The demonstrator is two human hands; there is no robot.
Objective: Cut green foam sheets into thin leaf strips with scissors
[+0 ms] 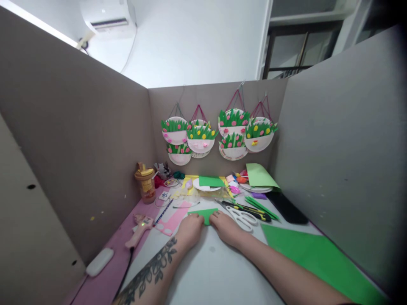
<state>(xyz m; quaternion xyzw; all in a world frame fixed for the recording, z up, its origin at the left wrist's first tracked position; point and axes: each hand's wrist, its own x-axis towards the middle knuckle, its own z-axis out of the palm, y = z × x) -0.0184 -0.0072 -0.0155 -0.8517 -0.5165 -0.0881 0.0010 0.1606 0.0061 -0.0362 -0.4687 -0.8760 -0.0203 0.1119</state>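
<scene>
In the middle of the desk a small piece of green paper (207,215) lies under both hands. My left hand (191,231) grips its left near edge, fingers curled. My right hand (224,226) holds the right near edge in the same way, close beside the left. A cut pink sheet (173,221) with round holes lies left of my left hand. White-handled scissors (244,218) rest just right of my right hand, next to a black and yellow cutter knife (248,209). Folded green strips (260,206) lie beyond the knife.
A large green sheet (318,258) covers the desk's right side, near a black phone (288,207). A pink glue gun (140,232), a white case (99,262) and a brown cup (145,186) stand left. Paper plates (199,183) lie behind; finished plate baskets (201,144) hang on the partition.
</scene>
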